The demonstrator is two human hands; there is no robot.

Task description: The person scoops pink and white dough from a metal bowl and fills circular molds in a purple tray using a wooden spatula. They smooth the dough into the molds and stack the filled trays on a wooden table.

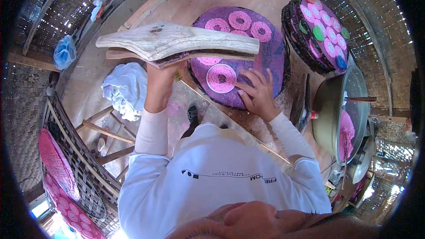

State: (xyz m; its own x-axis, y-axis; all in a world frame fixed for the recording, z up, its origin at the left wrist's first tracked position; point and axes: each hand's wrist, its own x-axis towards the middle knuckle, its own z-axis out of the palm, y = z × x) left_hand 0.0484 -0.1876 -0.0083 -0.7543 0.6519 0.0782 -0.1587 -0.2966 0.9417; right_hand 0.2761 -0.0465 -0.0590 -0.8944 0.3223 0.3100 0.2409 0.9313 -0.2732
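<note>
My left hand (164, 71) is closed around a wooden press (177, 40) of two long boards, raised above the near-left part of a round tray. The boards hide most of its fingers. My right hand (259, 92) rests low over the tray with fingers spread, its fingertips at the right edge of a thin white ring mould (221, 91). Inside the mould lies a pink noodle-like ring (221, 79) with a hole in its middle. Several similar pink rings (240, 20) sit farther back on the tray's purple cloth (270, 57); the press partly covers some.
Stacked trays (294, 44) with pink rings and coloured lids stand at the far right. A large metal basin (327, 110) holding pink dough (346, 135) is nearer on the right. White cloth (126, 88) lies left of my arm, above a wooden stand. Woven racks (84, 163) fill the lower left.
</note>
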